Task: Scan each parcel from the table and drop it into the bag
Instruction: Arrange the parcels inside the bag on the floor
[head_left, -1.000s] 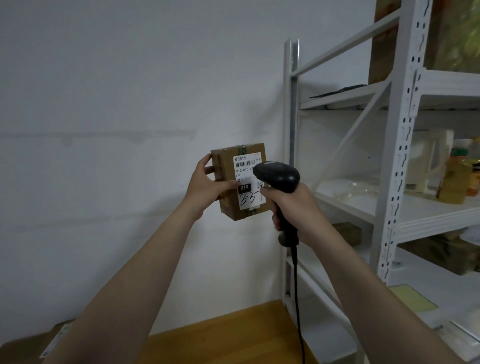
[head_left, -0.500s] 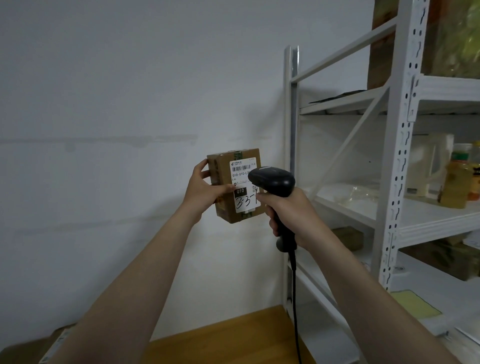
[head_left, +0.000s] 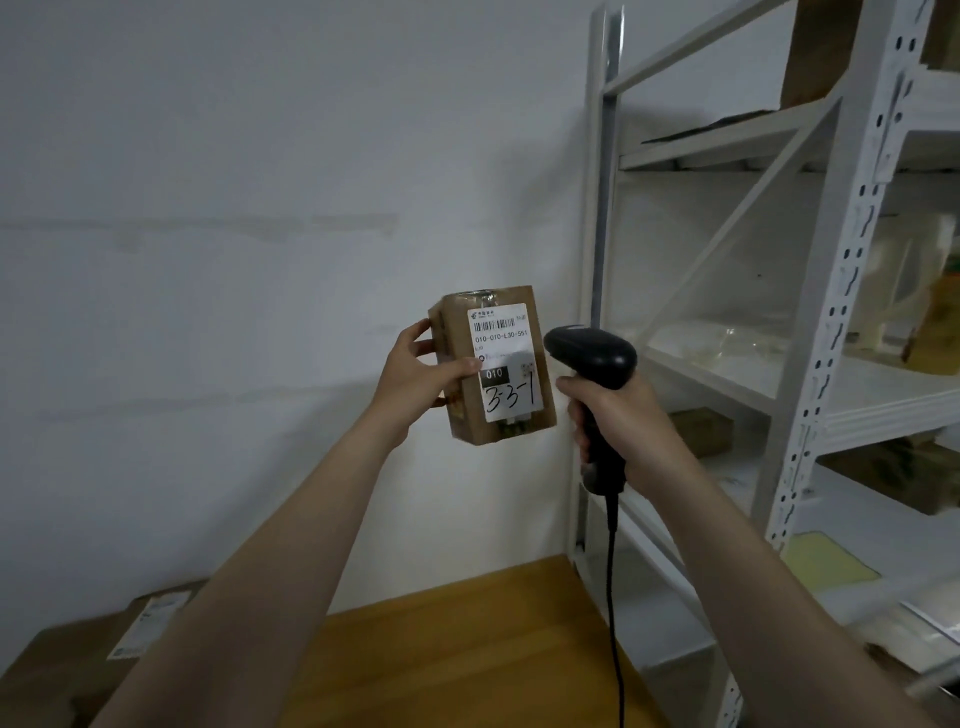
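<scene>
Low on the left, a brown carton (head_left: 67, 670) sits by the wooden table (head_left: 441, 654). The left hand (head_left: 418, 376) clasps a small taped cardboard parcel (head_left: 467, 415) up before the wall, thumb on its white barcode label (head_left: 506, 338). The right hand (head_left: 621, 431) is wrapped round a glossy black corded scanner (head_left: 592, 353) beside a white metal rack (head_left: 815, 364).

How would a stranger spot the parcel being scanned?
Look left of the white shelving, against the bare wall. The parcel is the small brown box held up in the left hand, next to the black scanner. Unlike the box lying lower left, it has 3-3-1 handwritten on it.
</scene>
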